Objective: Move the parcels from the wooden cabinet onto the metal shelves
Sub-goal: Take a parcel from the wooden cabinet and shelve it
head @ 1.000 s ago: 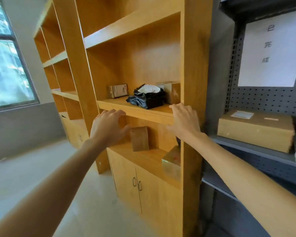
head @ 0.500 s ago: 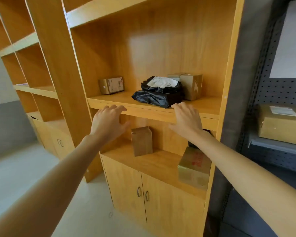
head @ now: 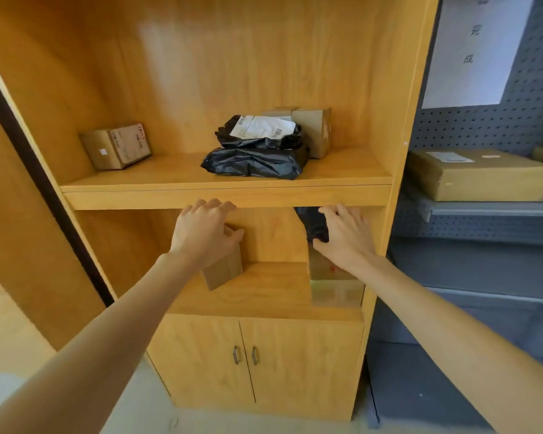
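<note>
Step in hand, as I judge it: the reach, before any pick. Both my arms extend toward the wooden cabinet [head: 402, 89], wrists level, palms facing away from me. My left hand [head: 204, 233] hovers in front of the small upright carton [head: 224, 270] in the compartment under the cabinet's middle board; the grip is released, fingers spread and lightly bent, and I cannot tell whether they touch the carton. My right hand [head: 347, 236] is likewise released, in front of a black bag [head: 311, 220] and a taped box [head: 333, 286] in that same compartment. On the middle board lie a labelled carton [head: 116, 145], two black poly bags [head: 257, 148] and a brown box [head: 315, 130]. The metal shelves [head: 483, 211], right of the cabinet, carry a flat carton [head: 480, 173]. Next move calls for closing on one parcel and carrying it right.
</note>
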A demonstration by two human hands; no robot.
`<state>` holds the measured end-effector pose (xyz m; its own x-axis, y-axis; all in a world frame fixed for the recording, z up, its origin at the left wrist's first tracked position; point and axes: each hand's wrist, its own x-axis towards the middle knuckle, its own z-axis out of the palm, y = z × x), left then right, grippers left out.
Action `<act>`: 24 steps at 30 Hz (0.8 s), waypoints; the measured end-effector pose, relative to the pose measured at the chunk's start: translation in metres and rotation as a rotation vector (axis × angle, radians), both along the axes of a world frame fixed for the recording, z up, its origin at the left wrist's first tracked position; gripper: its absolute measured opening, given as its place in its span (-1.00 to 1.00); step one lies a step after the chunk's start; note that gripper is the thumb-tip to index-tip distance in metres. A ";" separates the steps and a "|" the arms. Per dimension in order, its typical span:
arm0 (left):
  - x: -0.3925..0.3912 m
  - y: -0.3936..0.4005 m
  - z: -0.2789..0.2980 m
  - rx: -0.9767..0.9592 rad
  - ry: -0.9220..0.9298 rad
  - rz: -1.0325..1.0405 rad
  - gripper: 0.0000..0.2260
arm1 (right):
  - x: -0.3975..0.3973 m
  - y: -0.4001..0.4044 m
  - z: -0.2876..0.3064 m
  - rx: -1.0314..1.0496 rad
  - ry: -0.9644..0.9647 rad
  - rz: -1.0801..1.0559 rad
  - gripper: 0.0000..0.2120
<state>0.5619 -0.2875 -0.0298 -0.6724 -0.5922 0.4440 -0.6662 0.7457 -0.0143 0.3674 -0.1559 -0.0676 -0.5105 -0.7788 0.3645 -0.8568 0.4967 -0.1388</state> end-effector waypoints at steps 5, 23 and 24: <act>-0.035 -0.021 -0.018 0.021 -0.021 -0.083 -0.56 | -0.024 -0.008 -0.015 0.039 -0.001 -0.057 -0.43; -0.146 -0.099 -0.173 0.107 -0.012 -0.233 -0.54 | -0.100 -0.073 -0.143 0.046 -0.078 -0.203 -0.48; -0.154 -0.100 -0.191 0.110 -0.023 -0.246 -0.54 | -0.103 -0.075 -0.158 0.046 -0.085 -0.220 -0.47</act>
<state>0.4083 -0.3877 -0.2204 -0.8112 -0.4535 0.3691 -0.4650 0.8831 0.0631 0.2641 -0.2311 -0.2252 -0.6971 -0.6604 0.2793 -0.7135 0.6776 -0.1786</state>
